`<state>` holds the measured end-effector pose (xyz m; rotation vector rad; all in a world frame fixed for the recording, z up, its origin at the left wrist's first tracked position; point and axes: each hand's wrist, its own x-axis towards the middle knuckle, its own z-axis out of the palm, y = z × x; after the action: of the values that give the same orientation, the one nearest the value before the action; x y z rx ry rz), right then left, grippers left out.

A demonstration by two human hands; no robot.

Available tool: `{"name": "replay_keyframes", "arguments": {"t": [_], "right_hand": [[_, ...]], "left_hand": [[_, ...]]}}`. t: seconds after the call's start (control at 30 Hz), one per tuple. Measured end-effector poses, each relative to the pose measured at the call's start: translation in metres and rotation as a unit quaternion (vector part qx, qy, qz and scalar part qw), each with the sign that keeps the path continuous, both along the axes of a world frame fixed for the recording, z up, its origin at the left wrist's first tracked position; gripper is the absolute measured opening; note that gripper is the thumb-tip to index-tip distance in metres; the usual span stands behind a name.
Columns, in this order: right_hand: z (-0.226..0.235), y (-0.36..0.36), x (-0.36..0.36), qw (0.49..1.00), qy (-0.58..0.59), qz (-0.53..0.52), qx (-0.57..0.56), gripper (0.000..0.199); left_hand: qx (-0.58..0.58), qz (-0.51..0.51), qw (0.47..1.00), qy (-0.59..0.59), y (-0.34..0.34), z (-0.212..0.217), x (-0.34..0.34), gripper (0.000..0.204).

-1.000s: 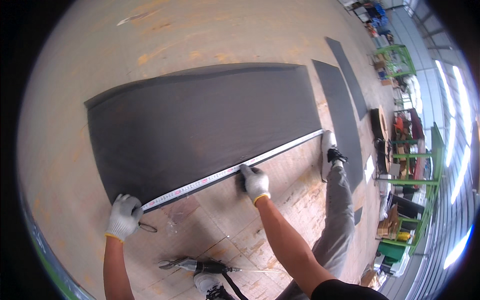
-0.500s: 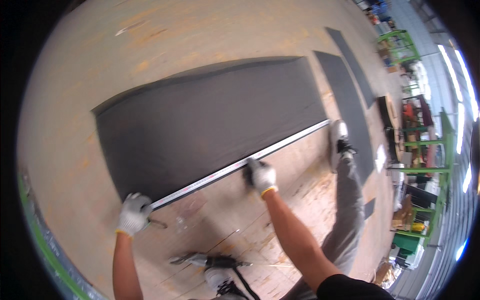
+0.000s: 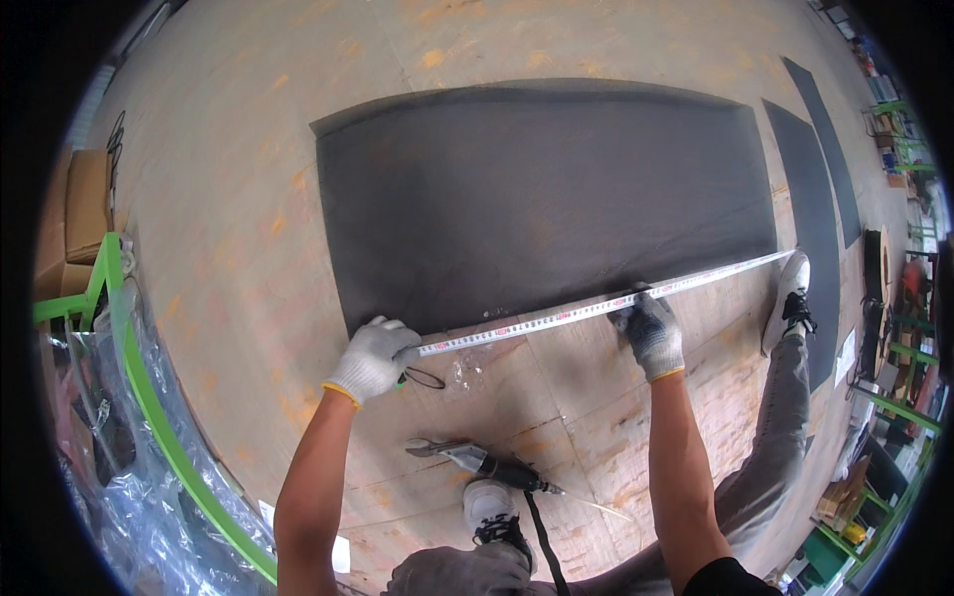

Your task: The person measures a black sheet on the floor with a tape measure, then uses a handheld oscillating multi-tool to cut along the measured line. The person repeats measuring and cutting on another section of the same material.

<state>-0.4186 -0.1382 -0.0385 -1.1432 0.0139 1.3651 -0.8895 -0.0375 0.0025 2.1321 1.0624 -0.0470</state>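
Note:
A large dark grey mesh sheet [image 3: 547,199] lies on the floor ahead of me. The white blade of a tape measure [image 3: 537,324] runs along its near edge, its far right end by my right shoe [image 3: 788,303]. In a white knit glove, my left hand [image 3: 373,360] is closed round the tape measure's case at the sheet's near left corner. Only a bit of green and a black cord loop [image 3: 427,378] show beside it. My right hand [image 3: 651,333], in a white glove with a dark grey palm, has its fingers closed at the blade.
A grey and black hand tool [image 3: 487,462] with a hose lies by my left shoe [image 3: 490,505]. Dark strips [image 3: 807,199] lie at the right. Green-framed racks [image 3: 909,348] stand beyond. At left are a green frame [image 3: 159,427], clear plastic film [image 3: 149,517] and cardboard boxes [image 3: 87,204].
The view has turned left, bringing the boxes and green frame in. The blade, earlier flat along the sheet's edge, now stands slightly off it near my hands.

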Motion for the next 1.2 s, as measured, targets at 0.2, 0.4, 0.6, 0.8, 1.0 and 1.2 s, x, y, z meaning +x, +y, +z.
{"name": "replay_keyframes", "arguments": {"t": [0.2,0.4,0.6,0.8,1.0,1.2], "right_hand": [[0.013,-0.014,0.002,1.0,-0.002,0.023,0.014,0.013],[0.046,-0.019,-0.036,0.994,-0.051,0.092,0.011,0.022],[0.069,-0.033,-0.102,0.961,-0.128,0.24,-0.041,0.028],[0.079,-0.046,-0.16,0.928,-0.131,0.345,-0.054,0.03],[0.078,-0.062,-0.174,0.966,-0.012,0.242,-0.086,0.033],[0.082,-0.06,-0.155,0.983,-0.115,0.134,-0.048,0.027]], "left_hand": [[-0.04,-0.005,0.999,0.006,-0.025,0.006,0.002,0.018],[-0.036,0.011,0.998,-0.052,-0.047,0.01,0.019,0.016],[-0.091,0.008,0.993,-0.074,-0.056,0.022,0.051,0.017],[-0.165,0.061,0.983,-0.057,-0.061,0.051,0.079,0.023],[-0.301,0.145,0.933,-0.131,-0.064,0.054,0.074,0.022],[-0.079,0.325,0.938,-0.092,-0.01,0.031,0.03,0.027]]}}
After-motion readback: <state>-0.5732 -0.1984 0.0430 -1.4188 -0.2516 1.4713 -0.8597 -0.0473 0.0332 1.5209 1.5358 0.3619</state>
